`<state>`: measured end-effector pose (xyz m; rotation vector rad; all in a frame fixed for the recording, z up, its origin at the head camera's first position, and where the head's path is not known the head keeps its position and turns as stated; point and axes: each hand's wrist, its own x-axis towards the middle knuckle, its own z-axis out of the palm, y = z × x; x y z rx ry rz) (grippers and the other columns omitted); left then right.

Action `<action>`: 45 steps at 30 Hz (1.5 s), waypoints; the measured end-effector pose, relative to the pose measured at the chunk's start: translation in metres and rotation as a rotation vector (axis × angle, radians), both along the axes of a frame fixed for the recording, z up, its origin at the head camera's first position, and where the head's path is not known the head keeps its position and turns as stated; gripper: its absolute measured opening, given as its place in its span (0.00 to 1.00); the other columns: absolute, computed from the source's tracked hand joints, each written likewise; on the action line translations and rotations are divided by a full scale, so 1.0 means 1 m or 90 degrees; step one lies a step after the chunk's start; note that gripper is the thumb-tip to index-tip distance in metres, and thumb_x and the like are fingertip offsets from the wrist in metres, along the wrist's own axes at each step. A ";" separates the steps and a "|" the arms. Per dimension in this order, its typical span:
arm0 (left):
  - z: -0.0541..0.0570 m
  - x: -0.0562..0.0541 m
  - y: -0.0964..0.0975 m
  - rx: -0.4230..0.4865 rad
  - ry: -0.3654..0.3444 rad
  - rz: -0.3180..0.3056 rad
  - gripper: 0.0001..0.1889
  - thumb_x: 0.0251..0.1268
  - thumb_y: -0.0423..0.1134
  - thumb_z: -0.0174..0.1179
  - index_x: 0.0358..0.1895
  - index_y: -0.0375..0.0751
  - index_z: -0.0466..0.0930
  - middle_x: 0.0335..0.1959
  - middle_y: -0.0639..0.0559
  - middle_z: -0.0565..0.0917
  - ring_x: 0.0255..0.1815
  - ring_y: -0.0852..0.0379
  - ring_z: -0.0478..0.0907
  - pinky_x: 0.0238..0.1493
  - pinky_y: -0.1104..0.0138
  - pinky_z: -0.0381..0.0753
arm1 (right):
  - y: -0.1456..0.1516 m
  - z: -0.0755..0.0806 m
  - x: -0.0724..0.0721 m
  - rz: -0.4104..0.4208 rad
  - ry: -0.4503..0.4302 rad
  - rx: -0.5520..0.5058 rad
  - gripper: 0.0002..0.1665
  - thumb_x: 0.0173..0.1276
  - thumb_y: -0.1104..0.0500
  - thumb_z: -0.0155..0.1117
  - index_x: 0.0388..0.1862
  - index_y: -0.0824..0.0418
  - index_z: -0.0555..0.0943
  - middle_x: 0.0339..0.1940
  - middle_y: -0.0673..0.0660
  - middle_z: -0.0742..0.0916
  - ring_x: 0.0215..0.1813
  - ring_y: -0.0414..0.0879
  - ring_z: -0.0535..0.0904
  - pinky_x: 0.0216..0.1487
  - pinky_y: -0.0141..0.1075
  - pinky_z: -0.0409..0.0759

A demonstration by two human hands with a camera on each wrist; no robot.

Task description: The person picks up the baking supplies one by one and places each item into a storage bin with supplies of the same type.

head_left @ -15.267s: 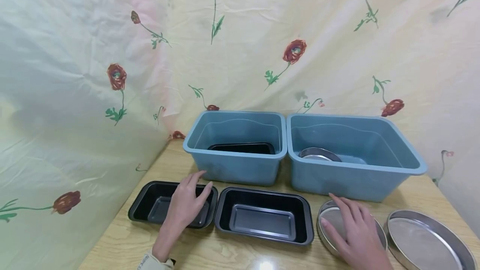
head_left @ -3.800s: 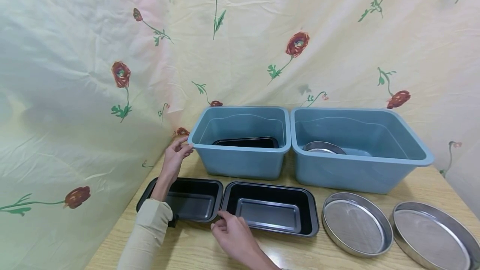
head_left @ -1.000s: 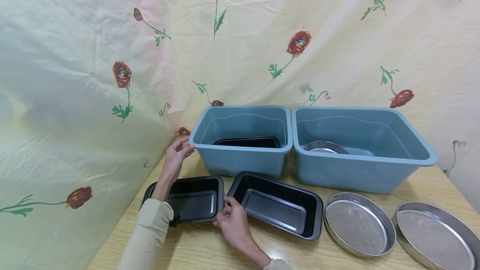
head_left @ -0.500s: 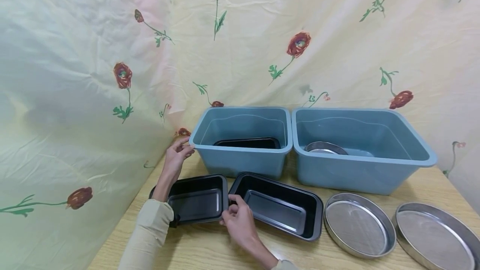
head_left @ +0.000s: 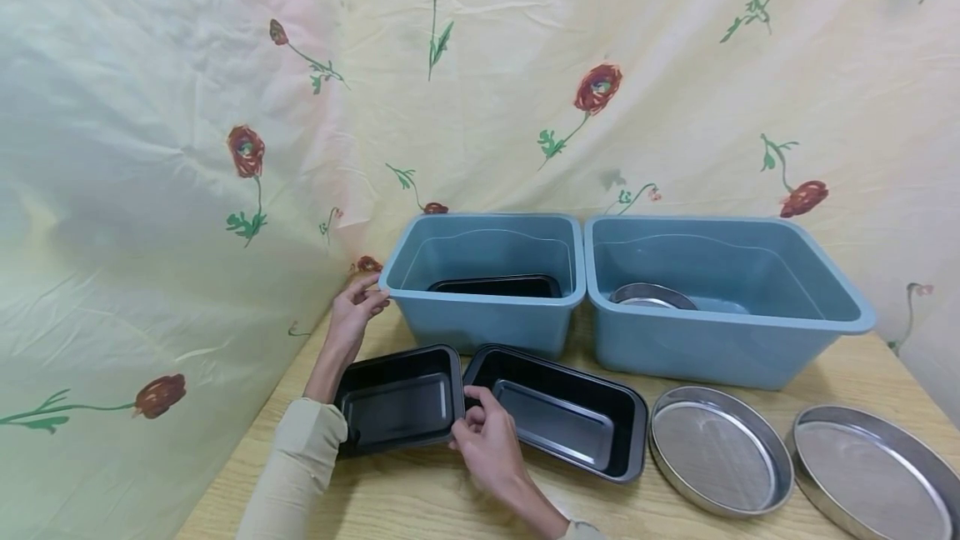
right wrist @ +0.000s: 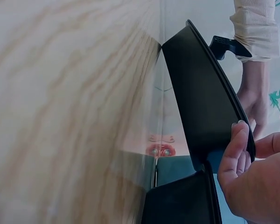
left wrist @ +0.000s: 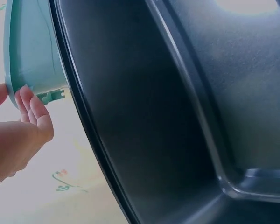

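My left hand (head_left: 351,323) pinches the rim of the left blue plastic bin (head_left: 480,327) at its near left corner; the left wrist view shows the thumb and fingers on either side of that rim. With the thumb and fingers of my right hand (head_left: 491,444) I grip the right end rim of a black loaf pan (head_left: 397,407). In the right wrist view this loaf pan (right wrist: 200,98) is tilted, its gripped end raised off the table. My left forearm hides its left end in the head view. A second black loaf pan (head_left: 555,423) lies slanted beside it, close to my right hand.
Inside the left bin is another black loaf pan (head_left: 495,286). The right blue bin (head_left: 727,348) holds a round metal pan (head_left: 652,294). Two more round metal pans, a smaller one (head_left: 720,457) and a larger one (head_left: 870,473), lie on the wooden table (head_left: 405,507) at the right.
Since a second ago, my right hand has drawn the left loaf pan rightward and turned it, its right end swinging up. Earlier, the second loaf pan shifted slantwise. My left hand stays put.
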<state>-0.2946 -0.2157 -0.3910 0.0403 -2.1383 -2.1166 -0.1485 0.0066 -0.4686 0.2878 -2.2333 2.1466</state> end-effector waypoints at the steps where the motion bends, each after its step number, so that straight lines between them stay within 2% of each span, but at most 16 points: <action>1: 0.000 0.000 0.000 0.002 0.000 -0.001 0.25 0.76 0.30 0.60 0.71 0.25 0.70 0.33 0.56 0.82 0.34 0.66 0.81 0.45 0.73 0.79 | 0.000 0.000 0.000 0.001 0.001 0.001 0.31 0.65 0.76 0.57 0.69 0.76 0.69 0.21 0.51 0.78 0.27 0.47 0.83 0.35 0.35 0.86; 8: 0.001 0.000 0.000 0.007 -0.006 -0.001 0.25 0.76 0.31 0.60 0.71 0.26 0.70 0.33 0.58 0.82 0.34 0.66 0.81 0.45 0.73 0.79 | 0.000 0.001 0.001 0.002 0.001 -0.005 0.30 0.66 0.75 0.58 0.68 0.75 0.70 0.22 0.52 0.80 0.27 0.52 0.84 0.34 0.35 0.85; 21: 0.001 0.000 -0.001 0.000 -0.008 -0.003 0.25 0.76 0.31 0.59 0.71 0.26 0.70 0.34 0.57 0.82 0.35 0.65 0.82 0.45 0.74 0.79 | 0.004 0.014 0.004 -0.013 0.022 0.006 0.30 0.64 0.76 0.56 0.67 0.73 0.72 0.23 0.54 0.82 0.27 0.50 0.84 0.35 0.35 0.85; 29: 0.002 0.001 -0.001 -0.007 -0.008 -0.008 0.25 0.76 0.31 0.60 0.71 0.25 0.69 0.34 0.57 0.83 0.35 0.65 0.82 0.46 0.74 0.79 | 0.009 0.016 0.005 -0.021 0.026 0.001 0.31 0.64 0.77 0.56 0.68 0.72 0.72 0.24 0.54 0.82 0.28 0.47 0.83 0.36 0.35 0.85; 37: 0.003 0.001 -0.002 -0.013 -0.009 -0.010 0.25 0.76 0.32 0.60 0.71 0.26 0.70 0.35 0.56 0.83 0.35 0.65 0.82 0.45 0.74 0.79 | 0.016 0.018 0.005 -0.035 0.050 0.003 0.31 0.63 0.78 0.56 0.67 0.72 0.72 0.23 0.54 0.82 0.28 0.50 0.84 0.35 0.34 0.85; 45: 0.002 -0.001 -0.002 -0.018 -0.005 -0.011 0.24 0.76 0.32 0.60 0.71 0.26 0.71 0.35 0.57 0.83 0.35 0.66 0.81 0.46 0.74 0.79 | 0.024 0.021 0.005 -0.051 0.055 0.020 0.31 0.64 0.77 0.56 0.68 0.70 0.73 0.25 0.56 0.83 0.28 0.45 0.83 0.34 0.34 0.84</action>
